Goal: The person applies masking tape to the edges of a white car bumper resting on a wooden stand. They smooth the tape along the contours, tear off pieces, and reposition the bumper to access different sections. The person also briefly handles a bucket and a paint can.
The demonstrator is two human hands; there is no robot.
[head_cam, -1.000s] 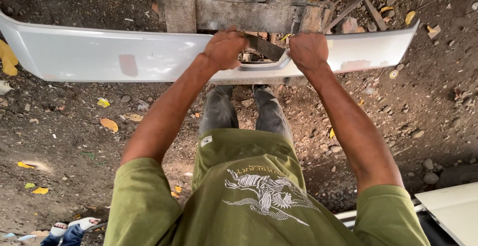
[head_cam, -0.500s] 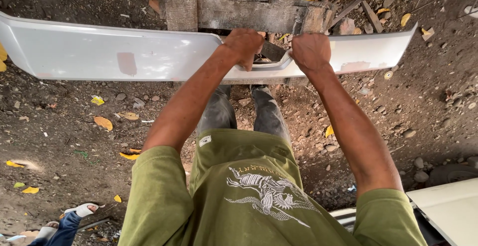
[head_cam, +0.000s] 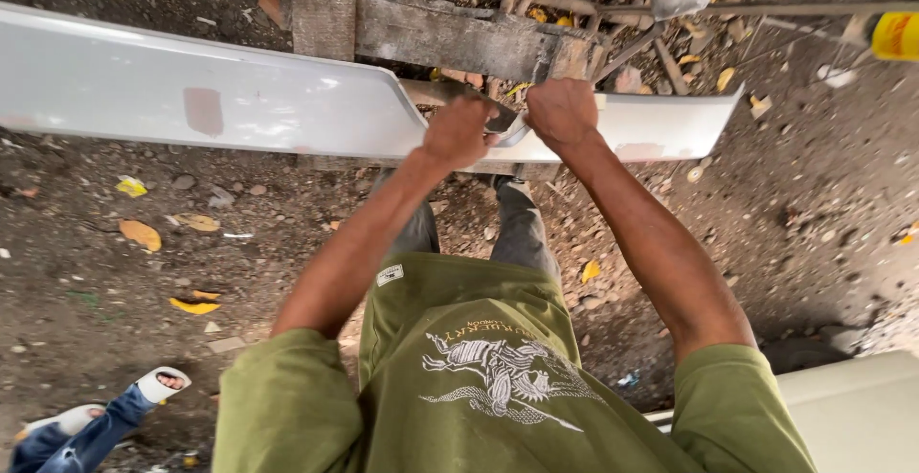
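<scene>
I see a long panel (head_cam: 287, 100) in glossy pale grey-white, with one dull pinkish patch left of its middle. The ground (head_cam: 144, 339) is dark brown earth flecked with yellow leaves (head_cam: 141, 235). My shirt (head_cam: 479, 377) is olive green with a white printed figure on its front. The wooden block (head_cam: 450, 37) behind the panel is weathered grey. At the lower left corner, a blue trouser leg (head_cam: 91, 435) meets a white sandal (head_cam: 161, 383).

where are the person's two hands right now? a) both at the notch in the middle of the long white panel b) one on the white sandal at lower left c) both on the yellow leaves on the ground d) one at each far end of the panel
a: the left hand and right hand sit close together at the notch of the long white panel, which lies across weathered wooden blocks.
</scene>
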